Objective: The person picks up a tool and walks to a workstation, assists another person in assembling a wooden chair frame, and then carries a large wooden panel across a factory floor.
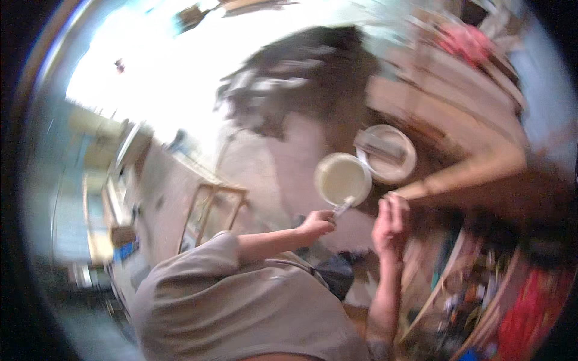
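Note:
My left hand [317, 224] is closed round a small short-handled tool with a pale, brush-like tip [349, 200]. That tip is at the near rim of a round white tub [320, 191] with a creamy pale content. Right of the tub, my right hand [391, 225] is raised with its fingers close together, at the near end of a light wooden strip [457, 177]. Blur hides whether those fingers pinch the strip or something small. Just behind the first tub stands a second white bucket [412, 165], with a flat greyish piece [380, 147] lying across its top.
Wide wooden boards [445, 111] are at the right. A dark heap [301, 72] lies on the floor ahead. A wooden frame [208, 195] stands to the left. Low at the right is an open-fronted space with mixed small items [469, 295] and red cloth-like material [536, 310].

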{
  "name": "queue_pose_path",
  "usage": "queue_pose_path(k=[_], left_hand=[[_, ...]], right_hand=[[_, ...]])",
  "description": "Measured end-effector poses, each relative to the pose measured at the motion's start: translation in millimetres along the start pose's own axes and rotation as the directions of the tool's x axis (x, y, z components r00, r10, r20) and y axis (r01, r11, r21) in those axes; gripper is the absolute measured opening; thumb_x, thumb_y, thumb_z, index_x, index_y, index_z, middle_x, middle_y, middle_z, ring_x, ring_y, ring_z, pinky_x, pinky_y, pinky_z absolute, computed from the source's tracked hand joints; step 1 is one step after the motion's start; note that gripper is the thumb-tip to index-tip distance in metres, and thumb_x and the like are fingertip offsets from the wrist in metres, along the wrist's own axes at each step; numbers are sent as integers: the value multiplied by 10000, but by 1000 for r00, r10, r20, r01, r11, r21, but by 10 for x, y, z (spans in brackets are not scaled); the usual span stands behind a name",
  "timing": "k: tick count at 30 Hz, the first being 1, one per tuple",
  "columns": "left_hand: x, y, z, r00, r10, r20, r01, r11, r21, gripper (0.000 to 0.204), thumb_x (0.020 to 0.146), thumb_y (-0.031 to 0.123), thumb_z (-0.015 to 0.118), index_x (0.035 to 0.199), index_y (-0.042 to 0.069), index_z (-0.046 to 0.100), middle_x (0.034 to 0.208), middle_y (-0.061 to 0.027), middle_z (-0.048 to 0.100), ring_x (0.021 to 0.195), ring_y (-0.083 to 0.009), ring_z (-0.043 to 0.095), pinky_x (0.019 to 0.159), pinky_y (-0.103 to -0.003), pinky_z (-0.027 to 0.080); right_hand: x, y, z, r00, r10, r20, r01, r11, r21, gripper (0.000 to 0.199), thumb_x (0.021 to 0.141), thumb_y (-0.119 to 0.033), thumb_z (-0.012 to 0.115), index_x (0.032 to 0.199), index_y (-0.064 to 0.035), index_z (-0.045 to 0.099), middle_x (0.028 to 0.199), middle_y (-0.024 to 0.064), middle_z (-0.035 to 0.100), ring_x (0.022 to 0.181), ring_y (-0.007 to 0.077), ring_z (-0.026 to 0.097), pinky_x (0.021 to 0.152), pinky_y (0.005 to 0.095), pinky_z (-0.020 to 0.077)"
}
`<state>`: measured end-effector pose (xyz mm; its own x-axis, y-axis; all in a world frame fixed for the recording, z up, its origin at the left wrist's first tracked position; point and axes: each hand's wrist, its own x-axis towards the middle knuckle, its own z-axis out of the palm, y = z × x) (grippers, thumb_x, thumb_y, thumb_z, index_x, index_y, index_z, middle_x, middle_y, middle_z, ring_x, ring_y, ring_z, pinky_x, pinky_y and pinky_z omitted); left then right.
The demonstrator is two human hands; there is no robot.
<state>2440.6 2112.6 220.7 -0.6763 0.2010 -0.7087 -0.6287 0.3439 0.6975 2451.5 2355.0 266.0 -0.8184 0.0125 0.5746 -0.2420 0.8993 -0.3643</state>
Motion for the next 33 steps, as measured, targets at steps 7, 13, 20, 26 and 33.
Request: queue_pose_path(k=[7,13,20,26,33], left_hand=[[-122,-128,-1862,968,95,-232,-192,875,-444,425,824,100,662,1247,70,629,802,16,582,692,-72,511,595,-239,418],[-809,-278,-3561,824,-45,-565,-442,575,-689,476,864,122,684,1313,30,555,899,-25,629,727,-113,574,647,-274,469],[-1645,-702,-3991,659,-145,-738,-627,437,-645,639,906,130,686,1422,-35,348,1083,-138,605,880,-198,653,812,-337,566],[-1645,-492,-4125,640,-58,-766,-698,374,-611,457,922,103,654,1299,-23,429,1056,-126,599,911,-204,662,790,-341,585],[-1446,-366,-4892,392,63,-918,-827,461,-321,260,930,103,643,1148,-6,551,1050,-88,667,1003,-166,648,885,-313,510]], right_hand=[[230,625,644,726,522,447,57,603,-796,46,803,-171,665,800,-129,683,894,121,699,854,264,628,944,442,409],[-180,361,972,654,507,562,-37,763,-645,145,868,-144,654,921,-16,699,855,132,695,898,248,634,885,410,463],[-251,-895,2110,342,26,939,-783,560,269,389,936,-160,635,1241,67,556,1000,132,656,960,181,604,807,299,516],[1324,-4395,2313,256,-667,699,-540,502,676,772,814,-126,711,1476,-26,327,1372,186,532,1277,281,518,1053,404,427],[1683,-5291,3238,347,-610,712,-566,469,678,361,853,-41,592,1212,-14,563,766,48,619,699,114,583,670,297,511]])
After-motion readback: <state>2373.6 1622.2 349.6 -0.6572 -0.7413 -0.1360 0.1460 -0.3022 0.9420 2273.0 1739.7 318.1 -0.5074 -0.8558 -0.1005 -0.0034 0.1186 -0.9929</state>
